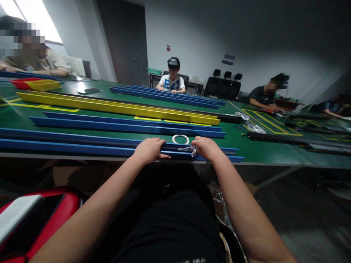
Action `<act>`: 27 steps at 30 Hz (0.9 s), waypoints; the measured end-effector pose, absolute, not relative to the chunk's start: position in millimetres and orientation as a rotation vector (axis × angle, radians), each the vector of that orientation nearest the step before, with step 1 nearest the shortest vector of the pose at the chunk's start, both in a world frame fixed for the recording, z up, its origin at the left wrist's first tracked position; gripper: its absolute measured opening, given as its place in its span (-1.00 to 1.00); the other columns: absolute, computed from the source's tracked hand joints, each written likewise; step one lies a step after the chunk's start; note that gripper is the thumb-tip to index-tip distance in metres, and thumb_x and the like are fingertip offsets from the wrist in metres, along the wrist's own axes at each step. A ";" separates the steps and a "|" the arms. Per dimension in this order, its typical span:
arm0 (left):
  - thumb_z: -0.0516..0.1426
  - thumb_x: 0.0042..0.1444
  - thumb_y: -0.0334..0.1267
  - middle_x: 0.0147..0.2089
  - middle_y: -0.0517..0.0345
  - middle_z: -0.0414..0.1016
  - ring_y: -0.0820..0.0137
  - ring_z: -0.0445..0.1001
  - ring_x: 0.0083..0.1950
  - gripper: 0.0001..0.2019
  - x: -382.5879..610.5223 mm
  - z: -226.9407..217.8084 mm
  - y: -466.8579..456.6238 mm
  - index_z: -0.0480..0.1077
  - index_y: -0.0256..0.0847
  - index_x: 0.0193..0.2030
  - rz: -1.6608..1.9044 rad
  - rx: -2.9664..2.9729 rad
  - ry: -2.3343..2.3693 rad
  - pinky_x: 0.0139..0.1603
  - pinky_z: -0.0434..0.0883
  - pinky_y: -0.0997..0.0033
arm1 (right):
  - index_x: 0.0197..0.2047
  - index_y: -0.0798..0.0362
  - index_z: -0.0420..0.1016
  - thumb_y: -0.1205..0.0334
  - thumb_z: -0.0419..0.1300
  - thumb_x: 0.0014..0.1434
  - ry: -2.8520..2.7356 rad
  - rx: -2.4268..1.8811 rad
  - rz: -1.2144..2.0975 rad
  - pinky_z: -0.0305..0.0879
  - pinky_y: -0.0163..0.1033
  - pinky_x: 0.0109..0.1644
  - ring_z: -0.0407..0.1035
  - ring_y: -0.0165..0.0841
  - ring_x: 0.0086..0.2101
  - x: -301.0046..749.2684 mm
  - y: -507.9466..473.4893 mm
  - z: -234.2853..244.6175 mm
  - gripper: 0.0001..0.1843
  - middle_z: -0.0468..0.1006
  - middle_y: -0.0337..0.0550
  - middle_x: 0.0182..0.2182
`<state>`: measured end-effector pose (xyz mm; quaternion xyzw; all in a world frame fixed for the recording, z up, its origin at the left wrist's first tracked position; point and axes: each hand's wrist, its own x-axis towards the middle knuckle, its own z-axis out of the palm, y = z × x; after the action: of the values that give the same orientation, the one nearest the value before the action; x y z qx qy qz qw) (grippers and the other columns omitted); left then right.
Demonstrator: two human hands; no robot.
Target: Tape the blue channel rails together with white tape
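Near the front edge of the table, my left hand [149, 149] is closed over a long blue rail [104, 148], its fingers on the far side and the thumb on the near side. A black strip [68, 137] lies lengthwise within this rail. Farther right, my right hand [207, 147] pinches a small clear-and-whitish piece [193, 150] just above the same rail; its exact kind is too small to make out. A thin pale strip [184, 148] reaches from it toward the left. Just behind the rail, between my hands, a white ring-shaped tape roll [180, 135] lies flat.
More blue rails [126, 126] and yellow rails [120, 109] lie across the green table [263, 151]. Red and yellow trays [44, 84] stand at far left. Black strips [285, 139] lie right. Several people sit around the table. A red stool [68, 212] is beside me, lower left.
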<state>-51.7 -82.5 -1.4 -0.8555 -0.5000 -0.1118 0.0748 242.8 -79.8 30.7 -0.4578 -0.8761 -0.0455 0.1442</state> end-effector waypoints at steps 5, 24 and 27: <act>0.11 -0.06 0.39 -0.09 -0.01 0.51 0.10 0.47 -0.03 -0.30 -50.5 -2.4 -83.9 0.37 -0.08 0.06 -0.342 -2.552 -1.468 -0.01 0.30 0.20 | -0.48 0.01 0.44 0.06 0.13 0.24 -2.372 -1.320 0.177 0.06 -0.28 -0.36 0.26 -0.38 -0.44 242.9 -81.3 27.5 -0.69 0.45 -0.18 -0.47; 0.15 -0.02 0.32 -0.13 0.00 0.51 0.12 0.47 -0.04 -0.36 -49.3 -5.4 -86.5 0.36 -0.11 0.04 -0.376 -2.509 -1.440 -0.01 0.30 0.20 | -0.15 -0.02 0.40 0.35 0.17 0.04 -2.049 -1.356 0.504 0.13 -0.35 -0.38 0.27 -0.43 -0.47 253.1 -81.9 5.3 -0.74 0.44 -0.34 -0.48; 0.14 -0.02 0.32 -0.13 0.01 0.51 0.12 0.47 -0.04 -0.36 -49.6 -4.9 -86.8 0.36 -0.11 0.04 -0.377 -2.502 -1.436 -0.01 0.30 0.20 | -0.06 -0.03 0.47 0.39 0.19 0.05 -2.291 -1.375 0.301 0.17 -0.33 -0.26 0.34 -0.39 -0.34 257.9 -78.0 7.6 -0.65 0.52 -0.23 -0.32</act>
<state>-49.6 -86.8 -4.9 -0.8542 -0.4903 -0.1287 0.1158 257.9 -78.0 7.6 -0.4983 -0.8303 0.1091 0.2244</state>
